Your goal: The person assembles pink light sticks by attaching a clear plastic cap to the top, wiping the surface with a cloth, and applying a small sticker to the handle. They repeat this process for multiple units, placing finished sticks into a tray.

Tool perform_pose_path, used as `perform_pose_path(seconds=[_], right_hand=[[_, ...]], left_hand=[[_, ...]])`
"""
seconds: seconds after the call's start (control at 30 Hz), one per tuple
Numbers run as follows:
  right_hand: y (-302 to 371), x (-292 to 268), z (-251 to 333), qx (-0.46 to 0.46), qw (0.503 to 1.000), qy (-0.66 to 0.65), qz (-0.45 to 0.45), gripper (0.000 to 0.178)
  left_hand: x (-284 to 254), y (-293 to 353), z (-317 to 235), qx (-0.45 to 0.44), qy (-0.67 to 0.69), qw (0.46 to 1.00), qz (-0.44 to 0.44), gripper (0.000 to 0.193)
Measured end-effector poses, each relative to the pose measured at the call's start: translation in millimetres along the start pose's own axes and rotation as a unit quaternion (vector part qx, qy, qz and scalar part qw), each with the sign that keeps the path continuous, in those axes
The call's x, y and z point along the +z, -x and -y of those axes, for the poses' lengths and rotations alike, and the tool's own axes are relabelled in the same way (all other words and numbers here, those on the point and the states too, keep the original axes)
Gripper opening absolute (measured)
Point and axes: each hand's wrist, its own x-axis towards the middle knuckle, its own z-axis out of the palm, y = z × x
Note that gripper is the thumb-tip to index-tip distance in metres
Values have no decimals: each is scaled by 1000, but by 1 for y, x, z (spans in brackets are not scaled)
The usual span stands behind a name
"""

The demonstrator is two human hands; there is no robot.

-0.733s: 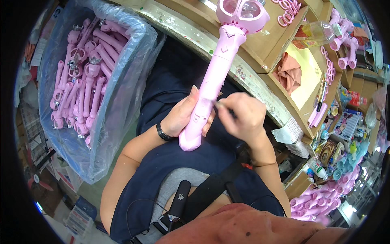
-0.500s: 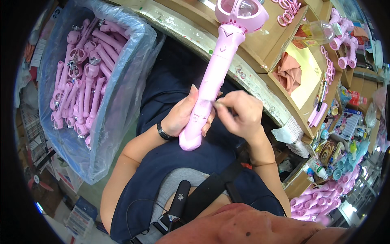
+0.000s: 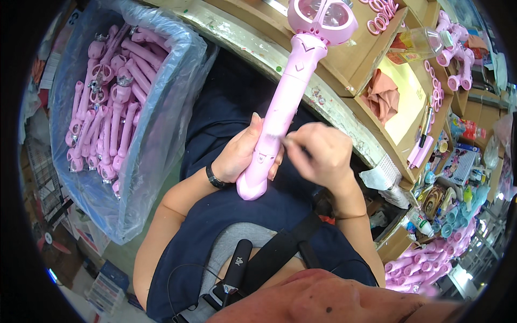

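A long pink toy wand (image 3: 293, 81) slants across my lap, its wide openwork head with a clear part over the workbench edge. Its rounded lower end lies against my dark blue clothing. My left hand (image 3: 240, 153) is closed around the handle near that end, thumb along the side and fingertips showing on the far side. Beside the handle, my right hand (image 3: 318, 151) is pinched, with thumb and forefinger at the wand's surface. Motion blurs these fingers. A whitish smear shows on the wand by the fingertips; what they hold, if anything, I cannot make out.
At left stands a bin lined with a blue plastic bag (image 3: 196, 59), filled with pink wands (image 3: 121, 94). On the bench, cardboard trays (image 3: 344, 62) hold pink rings (image 3: 381, 16), a plastic bottle (image 3: 423, 44), a brownish-pink cloth (image 3: 383, 97) and pens (image 3: 425, 125). More pink parts (image 3: 420, 266) lie lower right.
My right hand has shifted slightly right and is more blurred, its fingertips still by the handle. My left hand and the wand have barely moved.
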Motion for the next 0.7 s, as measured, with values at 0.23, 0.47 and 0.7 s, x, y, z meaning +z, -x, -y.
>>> perform_pose_path(seconds=[0.23, 0.47, 0.7], right_hand=[[-1, -2, -3, -1, 999, -21, 26, 13], [-1, -2, -7, -16, 999, -22, 42, 10], [0, 3, -9, 27, 998, -59, 9, 11]], left_hand=[[1, 0, -3, 8, -36, 999, 6, 63], [-1, -2, 0, 5, -30, 1000, 1, 63], [-3, -4, 2, -32, 30, 999, 2, 75]])
